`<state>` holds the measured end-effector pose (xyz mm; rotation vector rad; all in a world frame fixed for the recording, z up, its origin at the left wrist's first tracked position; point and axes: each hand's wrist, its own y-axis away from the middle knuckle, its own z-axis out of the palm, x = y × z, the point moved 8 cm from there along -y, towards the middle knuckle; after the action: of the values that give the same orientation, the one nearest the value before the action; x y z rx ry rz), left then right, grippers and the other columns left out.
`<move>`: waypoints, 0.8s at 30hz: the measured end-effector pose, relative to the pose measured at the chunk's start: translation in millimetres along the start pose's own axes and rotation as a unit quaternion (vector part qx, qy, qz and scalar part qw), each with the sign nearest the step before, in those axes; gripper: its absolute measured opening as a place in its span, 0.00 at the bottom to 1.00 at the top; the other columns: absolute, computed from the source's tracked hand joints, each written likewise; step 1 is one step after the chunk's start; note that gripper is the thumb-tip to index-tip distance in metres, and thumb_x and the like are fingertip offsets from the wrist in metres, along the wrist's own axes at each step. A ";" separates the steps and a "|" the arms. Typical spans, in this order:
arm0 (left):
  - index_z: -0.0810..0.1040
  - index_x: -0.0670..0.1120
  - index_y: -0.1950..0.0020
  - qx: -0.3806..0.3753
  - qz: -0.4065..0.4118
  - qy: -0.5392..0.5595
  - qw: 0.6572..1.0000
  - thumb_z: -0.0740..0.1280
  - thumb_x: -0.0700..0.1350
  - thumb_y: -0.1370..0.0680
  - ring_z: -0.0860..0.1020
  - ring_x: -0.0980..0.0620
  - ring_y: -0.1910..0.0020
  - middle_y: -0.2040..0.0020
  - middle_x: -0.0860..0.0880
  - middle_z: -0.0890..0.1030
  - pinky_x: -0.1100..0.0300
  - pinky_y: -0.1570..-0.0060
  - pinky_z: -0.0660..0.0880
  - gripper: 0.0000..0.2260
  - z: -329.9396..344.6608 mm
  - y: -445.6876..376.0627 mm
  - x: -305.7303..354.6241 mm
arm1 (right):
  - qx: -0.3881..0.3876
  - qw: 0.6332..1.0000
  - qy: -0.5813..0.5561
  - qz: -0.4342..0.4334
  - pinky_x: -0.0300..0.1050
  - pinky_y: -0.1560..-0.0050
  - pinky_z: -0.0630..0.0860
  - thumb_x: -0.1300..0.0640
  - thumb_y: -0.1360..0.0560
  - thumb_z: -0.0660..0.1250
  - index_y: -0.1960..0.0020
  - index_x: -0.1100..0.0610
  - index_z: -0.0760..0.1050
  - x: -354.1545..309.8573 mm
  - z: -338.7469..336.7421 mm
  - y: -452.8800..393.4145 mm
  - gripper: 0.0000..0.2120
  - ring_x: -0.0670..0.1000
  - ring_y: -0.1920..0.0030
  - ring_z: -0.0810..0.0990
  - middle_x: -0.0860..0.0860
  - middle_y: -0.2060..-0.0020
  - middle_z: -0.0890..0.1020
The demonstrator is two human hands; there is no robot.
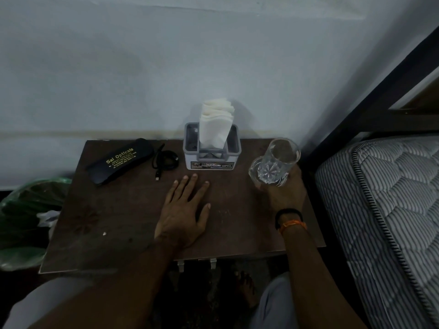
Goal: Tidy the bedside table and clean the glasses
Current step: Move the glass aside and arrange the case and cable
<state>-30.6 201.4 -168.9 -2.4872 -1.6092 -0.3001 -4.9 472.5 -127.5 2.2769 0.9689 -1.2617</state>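
Observation:
A dark brown bedside table point(114, 224) fills the middle of the view. My left hand point(184, 214) lies flat on its top with fingers spread, holding nothing. My right hand point(286, 191) grips a clear cut-glass tumbler point(275, 162) near the table's right rear corner; the glass is tilted so its patterned base faces me. A black glasses case point(118, 161) with gold lettering lies at the rear left. Next to it sits a coiled black cable point(165, 160). A grey holder point(212, 150) with white tissues point(216, 124) stands at the rear centre against the wall.
A mattress point(384, 205) with a striped cover and a dark bed frame point(370, 98) border the table on the right. A green plastic bag point(26, 210) sits on the floor to the left. My foot point(247, 288) shows below the table's front edge.

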 end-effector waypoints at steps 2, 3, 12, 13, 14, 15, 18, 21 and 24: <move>0.52 0.58 0.21 0.000 0.000 0.002 1.000 0.49 0.62 0.20 0.45 0.51 0.20 0.19 0.50 0.50 0.49 0.21 0.46 0.27 0.1 -0.7 -0.2 | 0.005 1.000 -0.007 0.003 0.43 0.37 0.73 0.51 0.43 0.82 0.30 0.51 0.69 0.8 1.9 -7.1 0.44 0.53 0.38 0.78 0.50 0.37 0.80; 0.52 0.58 0.21 0.002 0.000 0.002 1.000 0.50 0.62 0.20 0.46 0.51 0.20 0.19 0.50 0.50 0.49 0.22 0.47 0.27 0.1 -1.0 -0.4 | 0.004 1.000 -0.010 0.002 0.47 0.36 0.74 0.50 0.43 0.82 0.30 0.50 0.69 0.8 3.8 -10.4 0.44 0.52 0.38 0.78 0.50 0.37 0.80; 0.52 0.58 0.21 0.001 0.000 -0.001 1.000 0.48 0.63 0.20 0.44 0.52 0.20 0.19 0.51 0.49 0.50 0.22 0.45 0.28 -1.5 -0.1 -0.9 | -0.021 0.999 -0.035 -0.017 0.48 0.34 0.74 0.58 0.37 0.80 0.29 0.54 0.68 -6.8 18.0 -34.1 0.40 0.54 0.36 0.77 0.53 0.36 0.78; 0.51 0.58 0.21 0.000 -0.001 0.000 1.000 0.48 0.62 0.20 0.44 0.52 0.20 0.19 0.51 0.49 0.50 0.22 0.45 0.28 -1.6 0.2 -0.9 | -0.023 0.999 -0.036 -0.023 0.44 0.36 0.73 0.58 0.37 0.80 0.30 0.55 0.68 -8.9 18.3 -36.2 0.39 0.54 0.37 0.77 0.53 0.36 0.78; 0.51 0.58 0.21 0.000 -0.001 0.000 1.000 0.48 0.62 0.20 0.44 0.52 0.20 0.19 0.51 0.49 0.50 0.22 0.45 0.28 -1.8 0.1 -0.8 | -0.023 0.999 -0.036 -0.029 0.41 0.38 0.72 0.58 0.37 0.80 0.30 0.55 0.69 -10.0 18.5 -38.6 0.38 0.54 0.37 0.77 0.53 0.37 0.79; 0.51 0.58 0.21 -0.001 -0.002 0.001 1.000 0.48 0.62 0.20 0.44 0.52 0.20 0.19 0.51 0.49 0.49 0.21 0.45 0.28 -2.0 0.1 -0.5 | -0.023 0.999 -0.034 -0.034 0.39 0.39 0.70 0.59 0.37 0.79 0.31 0.56 0.69 -11.8 18.4 -40.4 0.37 0.53 0.38 0.77 0.53 0.37 0.79; 0.51 0.58 0.21 -0.004 0.000 0.008 1.000 0.48 0.63 0.20 0.44 0.52 0.20 0.19 0.51 0.48 0.49 0.21 0.45 0.28 -2.7 -0.7 0.0 | -0.028 0.998 -0.037 -0.042 0.38 0.41 0.70 0.61 0.37 0.79 0.32 0.56 0.70 -16.9 19.8 -44.0 0.36 0.53 0.39 0.78 0.53 0.38 0.79; 0.50 0.58 0.21 -0.005 -0.001 0.005 1.000 0.47 0.63 0.20 0.43 0.52 0.20 0.19 0.51 0.48 0.50 0.21 0.45 0.28 -3.1 -0.5 0.2 | -0.034 0.998 -0.035 -0.044 0.37 0.43 0.71 0.61 0.37 0.79 0.33 0.56 0.70 -18.0 20.2 -47.9 0.35 0.51 0.41 0.78 0.52 0.39 0.80; 0.51 0.58 0.21 -0.001 0.001 0.009 1.000 0.47 0.63 0.20 0.44 0.51 0.20 0.19 0.51 0.49 0.49 0.21 0.46 0.28 -3.0 -0.8 -0.3 | -0.039 0.998 -0.015 -0.047 0.38 0.43 0.71 0.59 0.37 0.79 0.31 0.57 0.69 -15.5 20.8 -51.2 0.37 0.51 0.41 0.78 0.53 0.38 0.79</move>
<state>-31.7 200.7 -166.0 -2.4799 -1.5992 -0.3237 -59.5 489.8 -124.8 2.1703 1.1068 -1.2674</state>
